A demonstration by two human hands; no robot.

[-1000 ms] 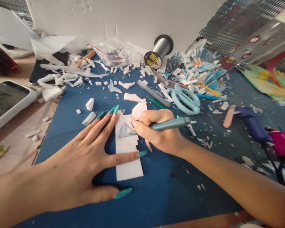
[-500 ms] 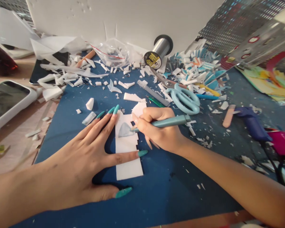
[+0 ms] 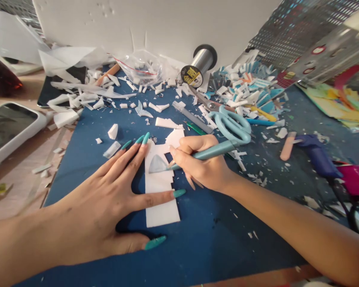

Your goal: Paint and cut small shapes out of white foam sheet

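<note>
A white foam strip (image 3: 161, 199) lies on the blue cutting mat (image 3: 197, 247), with a small grey dome-shaped template (image 3: 158, 164) near its far end. My left hand (image 3: 107, 207) lies flat and spread, its fingers pressing the strip down; the index finger crosses the strip's middle. My right hand (image 3: 202, 163) is closed in a writing grip on a teal craft knife (image 3: 218, 150), whose tip meets the strip at the template's right corner.
Teal scissors (image 3: 231, 125), a grey utility knife (image 3: 193, 117), a wire spool (image 3: 199, 67) and a bag of scraps (image 3: 140, 67) lie beyond, among many foam offcuts. A phone (image 3: 10, 127) lies at the left, and a blue glue gun (image 3: 317, 155) at the right.
The right hand has shifted slightly and the knife handle has tilted further up to the right while its tip stays by the template. The left hand has not moved.
</note>
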